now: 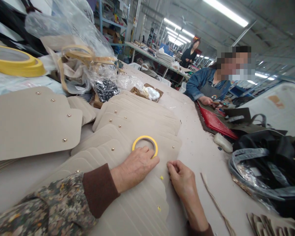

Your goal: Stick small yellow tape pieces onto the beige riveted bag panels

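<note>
My left hand [137,167] grips the near side of a roll of yellow tape [135,141], its fingers curled over the rim. The roll stands over fanned-out beige panels [120,137] that carry small metal studs. Close to the right edge of these panels, the thumb and fingertips of my right hand [184,180] are pinched together; whatever is between them is hidden or too small to see. Two small yellow scraps [161,177] stick to the panels between and below my hands.
At the left lie a stack of larger beige panels [34,124] and bigger yellow tape rolls [17,62]. Plastic-wrapped material [105,88] and a small tray [159,95] stand behind. A co-worker [206,85] sits across by a red board [216,121]. Black bags [265,170] and a beige cord [216,203] lie right.
</note>
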{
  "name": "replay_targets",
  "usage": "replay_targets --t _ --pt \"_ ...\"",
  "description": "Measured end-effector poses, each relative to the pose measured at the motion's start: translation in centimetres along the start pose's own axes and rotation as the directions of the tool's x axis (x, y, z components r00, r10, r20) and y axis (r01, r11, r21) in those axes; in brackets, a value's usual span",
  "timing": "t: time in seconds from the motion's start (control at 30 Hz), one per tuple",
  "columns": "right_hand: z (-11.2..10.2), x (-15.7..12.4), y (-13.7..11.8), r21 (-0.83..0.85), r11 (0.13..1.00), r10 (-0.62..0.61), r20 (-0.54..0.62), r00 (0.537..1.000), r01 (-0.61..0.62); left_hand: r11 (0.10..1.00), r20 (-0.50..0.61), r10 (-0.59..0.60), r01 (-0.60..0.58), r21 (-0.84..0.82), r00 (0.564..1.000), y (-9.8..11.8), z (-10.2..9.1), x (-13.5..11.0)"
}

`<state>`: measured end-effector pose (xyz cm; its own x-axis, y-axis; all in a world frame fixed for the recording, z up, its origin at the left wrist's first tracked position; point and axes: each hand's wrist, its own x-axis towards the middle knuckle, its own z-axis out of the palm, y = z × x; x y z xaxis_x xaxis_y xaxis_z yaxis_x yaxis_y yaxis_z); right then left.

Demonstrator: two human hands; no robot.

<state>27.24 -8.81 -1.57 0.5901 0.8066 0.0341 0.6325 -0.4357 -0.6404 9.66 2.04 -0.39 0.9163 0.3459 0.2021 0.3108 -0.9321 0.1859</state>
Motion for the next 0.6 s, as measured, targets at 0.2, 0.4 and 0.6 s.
replay_targets --t 0.2,0.4,0.6 --pt "-0.5 -0.6 1.3 0.357 0.911 0.195 0.065 0.979 -0.205 1.0 -0.046 0.02 -0.02 0.013 0.999 0.0 -0.2 -0.1" --pt "-0.3 -1.0 1.1 0.187 0.981 0.05 -0.02 0.999 -0.045 0.998 -0.066 0.068 -0.069 -0.013 0.995 0.3 -1.2 -0.3" --pt "-0.2 -0.2 0.5 0.07 0.997 -0.026 0.015 1.0 0.025 0.991 -0.132 0.116 -0.124 -0.048 0.984 0.3 -1.3 -0.4"
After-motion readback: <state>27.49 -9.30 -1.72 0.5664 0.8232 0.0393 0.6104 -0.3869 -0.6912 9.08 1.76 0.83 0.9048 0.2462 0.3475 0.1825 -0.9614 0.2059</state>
